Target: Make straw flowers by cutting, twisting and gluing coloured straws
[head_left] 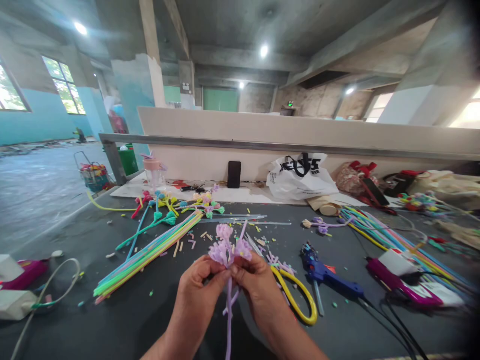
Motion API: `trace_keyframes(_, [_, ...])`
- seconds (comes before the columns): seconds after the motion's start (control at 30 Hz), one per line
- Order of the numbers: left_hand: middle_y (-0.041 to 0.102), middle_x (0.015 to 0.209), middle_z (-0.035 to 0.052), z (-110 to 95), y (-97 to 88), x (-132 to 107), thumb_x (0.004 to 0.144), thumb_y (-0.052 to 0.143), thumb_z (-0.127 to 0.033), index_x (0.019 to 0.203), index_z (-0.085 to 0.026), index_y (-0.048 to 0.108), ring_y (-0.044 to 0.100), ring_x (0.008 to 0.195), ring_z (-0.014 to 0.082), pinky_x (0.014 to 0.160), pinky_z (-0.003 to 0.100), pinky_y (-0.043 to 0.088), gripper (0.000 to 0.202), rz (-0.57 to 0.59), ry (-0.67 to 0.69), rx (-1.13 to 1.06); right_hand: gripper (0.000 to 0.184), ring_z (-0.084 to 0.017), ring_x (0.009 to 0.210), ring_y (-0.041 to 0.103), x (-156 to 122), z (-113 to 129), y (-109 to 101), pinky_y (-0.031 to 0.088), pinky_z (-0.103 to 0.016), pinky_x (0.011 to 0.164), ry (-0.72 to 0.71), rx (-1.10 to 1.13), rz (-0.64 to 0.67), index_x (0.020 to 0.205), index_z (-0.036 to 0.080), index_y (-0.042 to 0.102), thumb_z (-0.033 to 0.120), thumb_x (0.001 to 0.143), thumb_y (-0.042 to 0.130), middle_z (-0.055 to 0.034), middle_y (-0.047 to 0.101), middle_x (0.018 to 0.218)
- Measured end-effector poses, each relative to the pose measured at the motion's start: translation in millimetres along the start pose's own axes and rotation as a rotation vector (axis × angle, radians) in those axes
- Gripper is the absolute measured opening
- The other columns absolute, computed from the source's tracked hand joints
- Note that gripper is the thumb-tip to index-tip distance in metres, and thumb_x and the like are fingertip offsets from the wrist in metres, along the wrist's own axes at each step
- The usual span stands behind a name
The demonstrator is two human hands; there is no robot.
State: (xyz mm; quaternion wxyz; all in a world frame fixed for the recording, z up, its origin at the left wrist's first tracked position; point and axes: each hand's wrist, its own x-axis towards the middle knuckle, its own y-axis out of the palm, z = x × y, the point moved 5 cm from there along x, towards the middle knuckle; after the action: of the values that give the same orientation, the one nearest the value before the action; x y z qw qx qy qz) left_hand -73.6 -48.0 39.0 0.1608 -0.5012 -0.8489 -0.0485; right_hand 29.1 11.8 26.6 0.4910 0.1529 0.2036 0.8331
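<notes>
A light purple pipe-cleaner flower [225, 245] stands upright above the table, its several fluffy blooms at the top and a long stem running down towards me. My left hand [200, 287] pinches it just under the blooms, thumb and forefinger closed. From the other side my right hand [257, 285] grips the same spot, its thumb meeting the left one. A short side piece sticks out low on the stem. Close to my right hand lie yellow-handled scissors [313, 305], partly hidden by that hand, and small purple offcuts [279, 262].
A blue glue gun [333, 277] with its cord lies on the right. Bundled colored pipe cleaners [150, 255] lie at left, with more strips [405, 245] at right. Finished flowers [168, 205], a phone [234, 175] and a white bag [300, 177] are at the back. Purple power strips [403, 290] flank the table.
</notes>
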Motion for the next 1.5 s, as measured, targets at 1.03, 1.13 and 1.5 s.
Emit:
trace_keyframes(1.03, [0.062, 0.074, 0.0012, 7.6, 10.8, -1.9, 0.071, 0.064, -0.021, 0.08, -0.014, 0.061, 0.056, 0.067, 0.0103, 0.066, 0.023, 0.045, 0.012, 0.159, -0.283, -0.543, 0.011, -0.017, 0.084, 0.054, -11.3, 68.1, 24.8, 0.04, -0.027, 0.074, -0.409, -1.323, 0.343, 0.077, 0.02, 0.067, 0.02, 0.075, 0.056, -0.0051, 0.062, 0.086])
trace_keyframes(1.13, [0.062, 0.071, -0.0001, 7.4, 12.5, -2.5, 0.071, 0.064, -0.021, 0.079, -0.014, 0.061, 0.056, 0.064, 0.0096, 0.064, 0.022, 0.046, 0.011, 0.152, -0.285, -0.564, 0.007, -0.013, 0.065, 0.054, 1.5, 53.7, 15.6, 0.041, -0.022, 0.061, -0.193, -1.057, 0.277, 0.067, 0.017, 0.063, 0.017, 0.071, 0.057, -0.0005, 0.06, 0.066])
trace_keyframes(1.5, [0.059, 0.06, -0.0024, 13.6, 10.7, -3.3, 0.068, 0.066, -0.022, 0.069, -0.014, 0.058, 0.052, 0.053, 0.0079, 0.053, 0.019, 0.043, 0.011, 0.049, -0.328, -0.481, 0.013, -0.009, 0.054, 0.043, 13.0, 32.6, 2.0, 0.033, -0.021, 0.055, 0.131, -0.521, 0.309, 0.06, 0.015, 0.058, 0.023, 0.061, 0.068, 0.0046, 0.049, 0.055])
